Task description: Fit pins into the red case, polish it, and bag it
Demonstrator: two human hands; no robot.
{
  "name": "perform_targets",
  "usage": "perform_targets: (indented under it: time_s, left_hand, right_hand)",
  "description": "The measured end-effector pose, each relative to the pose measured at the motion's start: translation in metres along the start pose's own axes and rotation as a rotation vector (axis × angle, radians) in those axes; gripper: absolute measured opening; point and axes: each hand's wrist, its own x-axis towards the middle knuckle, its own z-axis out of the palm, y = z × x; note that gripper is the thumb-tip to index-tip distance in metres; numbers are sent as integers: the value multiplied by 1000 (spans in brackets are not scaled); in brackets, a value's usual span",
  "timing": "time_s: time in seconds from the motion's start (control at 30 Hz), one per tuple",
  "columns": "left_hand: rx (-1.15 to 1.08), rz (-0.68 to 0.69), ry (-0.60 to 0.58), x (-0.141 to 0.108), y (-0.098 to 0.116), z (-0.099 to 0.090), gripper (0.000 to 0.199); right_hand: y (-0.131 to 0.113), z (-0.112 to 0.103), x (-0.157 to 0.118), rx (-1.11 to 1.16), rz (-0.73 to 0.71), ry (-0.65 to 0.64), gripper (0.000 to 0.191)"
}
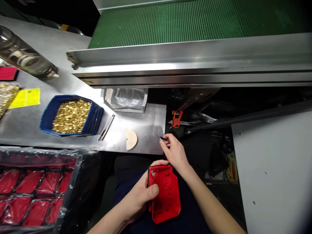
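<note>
My left hand [143, 191] grips a red plastic housing [167, 195] by its left side, with the thumb over the rim. The housing is a shallow open shell, its inside facing up, with small posts and holes along the floor and edges. Just above it, my right hand [175, 151] is closed on a slim dark tool [162, 138] with a shiny tip; its exact kind is unclear. That tip points left, over the right end of the metal table. On the table to the left lies a pale half-round disc [131, 139].
A blue bin [96, 118] of small brass-coloured parts stands left, beside a slim metal tool [106, 127]. Behind is a clear-lined tray [125, 100]. The green conveyor [170, 22] crosses the top. A plastic-lined crate [80, 182] of red parts is lower left; orange-handled cutters [176, 119] hang right.
</note>
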Motion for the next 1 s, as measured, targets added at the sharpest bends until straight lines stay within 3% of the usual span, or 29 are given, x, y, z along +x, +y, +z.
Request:
perform_targets:
  time_s: [0.13, 0.27, 0.4, 0.47, 0.6, 0.67, 0.8, 1.0]
  left_hand:
    - [24, 56, -35, -8, 5, -1, 85]
    - [89, 57, -42, -17, 13, -1, 78]
    - [268, 133, 105, -20, 14, -6, 70]
    - [376, 185, 209, -18, 11, -10, 64]
    - [574, 211, 387, -11, 5, -12, 49]
    - [642, 227, 448, -8, 5, -11, 43]
    - [613, 249, 476, -5, 9, -7, 40]
    - [595, 354, 455, 6, 5, -7, 37]
  right_hand:
    - [-14, 44, 46, -54, -115, 7, 21]
    - [-11, 50, 60, -33, -134, -22, 37]
    - [-12, 11, 19, 68, -103, -87, 31]
    - [-18, -18, -15, 127, -102, -178, 41]
    - [-33, -55, -76, 313, -222, -566, 57]
    - [-35, -57, -92, 252, -301, -635, 51]
    - [-29, -49, -102, 142, -405, -574, 26]
    - [-15, -48, -113, 197, -405, -499, 41]
